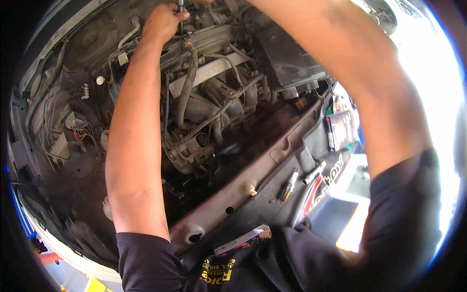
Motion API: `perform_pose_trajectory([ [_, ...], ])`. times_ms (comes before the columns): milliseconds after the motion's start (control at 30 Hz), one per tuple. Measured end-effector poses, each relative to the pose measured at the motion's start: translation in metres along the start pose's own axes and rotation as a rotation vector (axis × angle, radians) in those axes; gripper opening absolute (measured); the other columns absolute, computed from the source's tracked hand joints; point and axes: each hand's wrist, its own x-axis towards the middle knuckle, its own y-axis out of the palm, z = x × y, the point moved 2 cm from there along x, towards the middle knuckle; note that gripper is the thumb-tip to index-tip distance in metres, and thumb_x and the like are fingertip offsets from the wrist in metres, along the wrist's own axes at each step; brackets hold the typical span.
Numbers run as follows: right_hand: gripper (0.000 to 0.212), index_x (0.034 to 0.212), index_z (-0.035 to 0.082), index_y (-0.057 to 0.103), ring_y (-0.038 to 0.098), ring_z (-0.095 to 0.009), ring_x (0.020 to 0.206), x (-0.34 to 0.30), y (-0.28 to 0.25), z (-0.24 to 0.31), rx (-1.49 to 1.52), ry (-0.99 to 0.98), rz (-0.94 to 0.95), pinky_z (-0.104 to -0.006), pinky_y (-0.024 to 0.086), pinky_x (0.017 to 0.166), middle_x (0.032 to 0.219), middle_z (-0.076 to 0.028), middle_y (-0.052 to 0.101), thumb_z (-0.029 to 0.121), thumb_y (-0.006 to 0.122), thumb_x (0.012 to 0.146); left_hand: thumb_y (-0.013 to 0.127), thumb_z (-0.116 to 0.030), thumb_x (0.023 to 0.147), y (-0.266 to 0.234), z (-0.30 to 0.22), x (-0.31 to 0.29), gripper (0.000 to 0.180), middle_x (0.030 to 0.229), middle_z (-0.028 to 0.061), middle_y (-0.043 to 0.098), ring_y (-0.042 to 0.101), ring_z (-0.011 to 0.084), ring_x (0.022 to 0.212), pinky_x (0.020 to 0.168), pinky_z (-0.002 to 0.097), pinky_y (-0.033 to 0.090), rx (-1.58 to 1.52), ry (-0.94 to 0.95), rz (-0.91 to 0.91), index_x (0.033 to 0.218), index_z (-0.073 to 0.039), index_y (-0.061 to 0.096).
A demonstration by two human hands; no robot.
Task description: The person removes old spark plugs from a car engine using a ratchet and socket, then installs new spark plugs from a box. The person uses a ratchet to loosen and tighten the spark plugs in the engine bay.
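At the top edge, over the far side of the engine, my left hand [163, 22] is closed with thumb and fingers around a slim metal tool shaft [181, 7]. The shaft stands upright and reaches down toward the engine top; its upper end is cut off by the frame. Of my right hand [201, 1], only a sliver shows right of that shaft, so its fingers are hidden. Below both hands lies the dusty engine [214, 97], with a rubber hose [187, 87] and a pale metal bar [209, 75] across it.
A black box-shaped housing [287, 58] sits right of the engine. On the dark fender cover [272, 214] near me lie a spark plug [290, 186], a short metal tube-like piece [314, 173] and a small open carton [243, 240]. Another small box [340, 130] stands farther right.
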Motion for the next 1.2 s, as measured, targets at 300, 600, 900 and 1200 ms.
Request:
perform_pose_trajectory([
  [300,0.026,0.119,0.004,0.063,0.069,-0.023,0.086,0.015,0.001,0.009,1.044,0.141,0.086,-0.0420,0.055,0.069,0.097,-0.012,0.073,0.013,0.053,0.097,0.067,-0.038,0.089,-0.004,-0.006,0.002,0.035,0.102,0.0188,0.072,0.069,0.0361,0.095,0.086,0.0461,0.051,0.013,-0.021,0.001,0.109,-0.010,0.073],
  [600,0.012,0.093,0.008,0.073,0.069,-0.026,0.084,0.036,0.003,0.003,-0.048,0.045,0.075,-0.0444,0.054,0.074,0.092,-0.012,0.072,0.011,0.066,0.084,0.071,-0.032,0.086,-0.006,-0.010,-0.004,0.033,0.108,0.0167,0.072,0.067,0.0356,0.102,0.088,0.0455,0.050,-0.034,0.067,-0.057,0.108,-0.007,0.073],
  [900,0.017,0.095,0.006,0.066,0.059,-0.017,0.065,0.006,0.004,-0.005,0.219,-0.032,0.136,-0.0294,0.051,0.057,0.081,-0.004,0.064,0.018,0.054,0.097,0.072,-0.031,0.087,-0.007,-0.017,-0.010,0.036,0.109,0.0236,0.070,0.067,0.0366,0.101,0.089,0.0453,0.049,-0.084,0.015,-0.025,0.109,-0.003,0.071],
  [1200,0.026,0.108,0.008,0.069,0.069,-0.021,0.086,-0.013,0.010,0.012,0.909,0.103,0.042,-0.0336,0.058,0.073,0.100,-0.009,0.072,0.015,0.071,0.083,0.074,-0.031,0.086,-0.012,-0.019,-0.009,0.037,0.106,0.0208,0.071,0.067,0.0368,0.100,0.089,0.0458,0.049,-0.187,-0.129,-0.005,0.111,-0.003,0.070],
])
